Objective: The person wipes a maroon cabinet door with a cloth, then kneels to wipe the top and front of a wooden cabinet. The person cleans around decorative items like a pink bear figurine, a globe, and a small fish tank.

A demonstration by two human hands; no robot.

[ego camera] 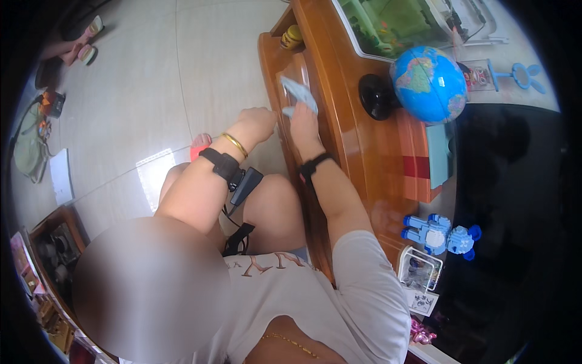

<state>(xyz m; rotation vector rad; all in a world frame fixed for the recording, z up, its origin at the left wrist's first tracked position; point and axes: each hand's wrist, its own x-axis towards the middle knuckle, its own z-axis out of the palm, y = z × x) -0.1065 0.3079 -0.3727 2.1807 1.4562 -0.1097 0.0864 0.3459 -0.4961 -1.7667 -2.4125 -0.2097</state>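
Observation:
My right hand (303, 125) grips a light blue cloth (300, 93), whose folds stick out past the fingers. The cloth lies against the glossy front panel of a brown wooden cabinet (354, 150). A black band circles that wrist. To its left, my left hand (258, 123) is curled into a loose fist beside the cabinet's lower edge, and I see nothing in it. A gold bangle and a black strap with a small device are on the left forearm. The undersides of the left fingers are hidden.
On the cabinet stand a fish tank (386, 27), a globe (429, 84), a box (416, 168) and a blue block-built bear figure (439, 234), before a dark television screen (504, 191). A yellow-lidded jar (291, 37) sits in a cabinet recess. Another person's feet (84, 50) show far left.

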